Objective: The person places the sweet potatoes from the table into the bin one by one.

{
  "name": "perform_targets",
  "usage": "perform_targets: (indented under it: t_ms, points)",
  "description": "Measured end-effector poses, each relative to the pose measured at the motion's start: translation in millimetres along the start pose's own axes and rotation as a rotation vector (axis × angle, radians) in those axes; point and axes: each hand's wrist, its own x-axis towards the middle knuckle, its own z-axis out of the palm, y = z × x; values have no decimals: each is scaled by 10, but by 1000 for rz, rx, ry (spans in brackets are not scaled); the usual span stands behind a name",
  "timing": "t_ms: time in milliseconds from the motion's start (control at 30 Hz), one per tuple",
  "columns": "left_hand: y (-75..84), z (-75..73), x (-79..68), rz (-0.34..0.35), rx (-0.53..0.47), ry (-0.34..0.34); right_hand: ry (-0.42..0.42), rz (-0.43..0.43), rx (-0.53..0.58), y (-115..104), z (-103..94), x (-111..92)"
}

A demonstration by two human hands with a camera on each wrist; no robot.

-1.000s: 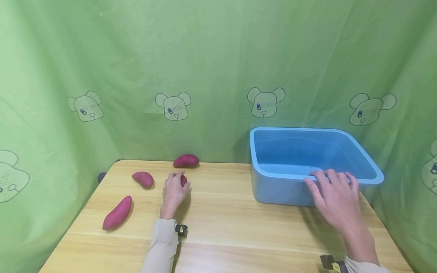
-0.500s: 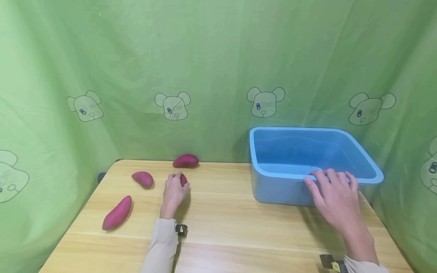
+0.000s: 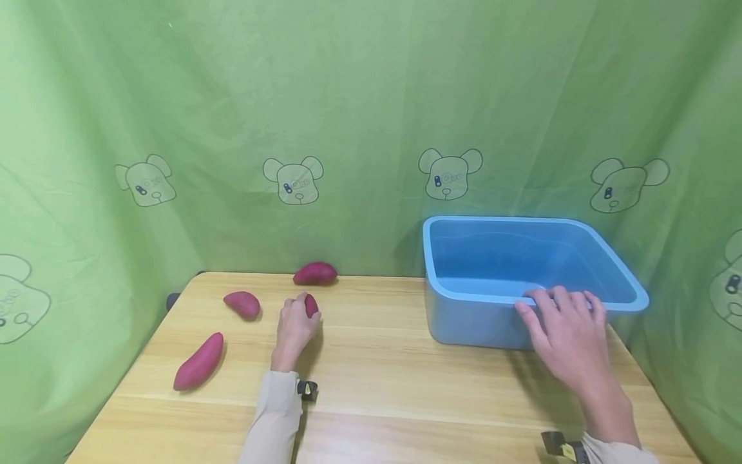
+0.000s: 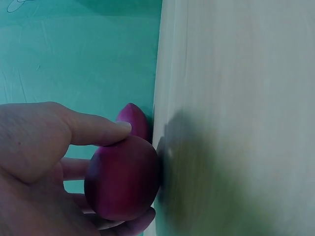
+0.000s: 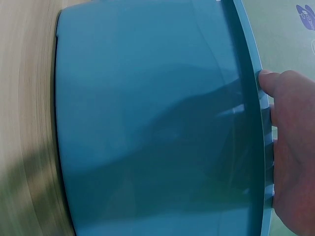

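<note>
My left hand (image 3: 294, 325) grips a small purple sweet potato (image 3: 311, 305) on the wooden table (image 3: 382, 380); the left wrist view shows my fingers curled round the sweet potato (image 4: 123, 179), with another sweet potato (image 4: 134, 120) behind it. My right hand (image 3: 565, 328) rests with straight fingers on the near rim of a blue plastic tub (image 3: 493, 258) at the table's right. In the right wrist view the fingers (image 5: 285, 147) lie along the tub (image 5: 157, 128) rim.
Three more purple sweet potatoes lie on the table's left: a long one (image 3: 199, 362) near the front, a small one (image 3: 243, 304), and one (image 3: 315, 273) by the green cloth backdrop (image 3: 348, 116). The tub looks empty.
The left hand has closed a little more round the sweet potato, which shows slightly more. The right hand has barely moved.
</note>
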Motion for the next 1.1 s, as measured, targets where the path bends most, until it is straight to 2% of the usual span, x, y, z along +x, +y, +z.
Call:
perform_targets:
  t_ms: [533,1100]
  points:
    - [14,-37,15,-10,-39,16,-6,5,-11,9,1,3]
    - [80,-140,-19,60,-96,78,3,0,-6,22,21,-9]
